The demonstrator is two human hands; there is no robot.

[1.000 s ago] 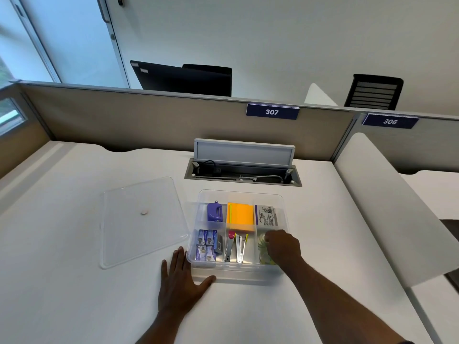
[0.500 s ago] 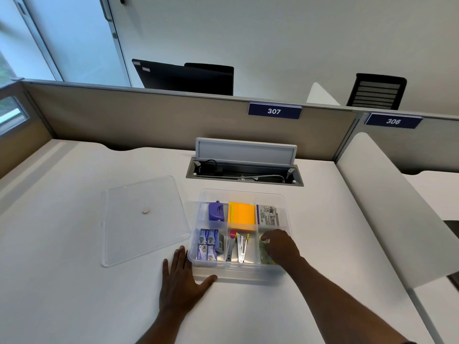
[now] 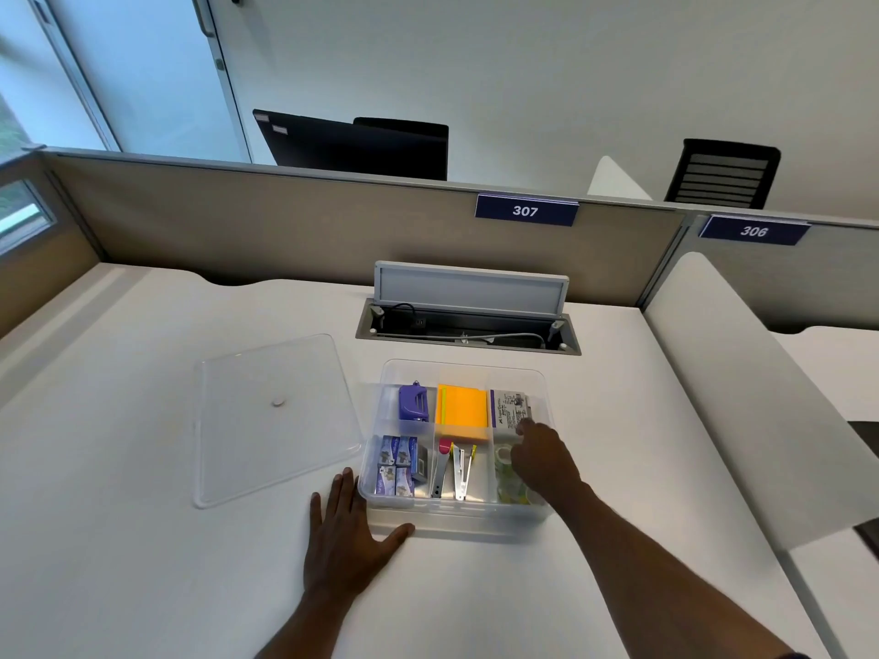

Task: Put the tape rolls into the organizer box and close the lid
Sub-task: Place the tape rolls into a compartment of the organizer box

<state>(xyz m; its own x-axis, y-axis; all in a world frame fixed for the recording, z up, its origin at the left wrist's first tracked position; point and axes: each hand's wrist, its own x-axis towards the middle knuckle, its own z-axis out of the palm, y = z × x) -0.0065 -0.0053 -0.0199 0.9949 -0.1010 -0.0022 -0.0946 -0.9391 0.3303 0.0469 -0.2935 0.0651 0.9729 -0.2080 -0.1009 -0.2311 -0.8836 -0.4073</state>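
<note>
A clear organizer box [image 3: 546,513] stands in the middle of the white desk. Its near right compartment holds clear tape rolls [image 3: 505,474] with greenish cores. My right hand [image 3: 542,456] hovers over that compartment, fingers curled and pointing toward the back; whether it grips anything is hidden. My left hand [image 3: 349,530] lies flat and spread on the desk at the box's near left corner, thumb against the front wall. The clear lid [image 3: 266,420] lies flat on the desk to the left of the box.
Other compartments hold a purple stapler [image 3: 413,401], orange sticky notes [image 3: 462,412], a staple pack [image 3: 508,411], small purple boxes [image 3: 398,470] and staple removers [image 3: 456,470]. An open cable hatch [image 3: 468,325] sits behind the box. Partition walls [image 3: 285,221] bound the desk's far side.
My right hand has lifted off the tape rolls and shifted toward the back of the compartment, so the rolls now show. The left hand has stayed put.
</note>
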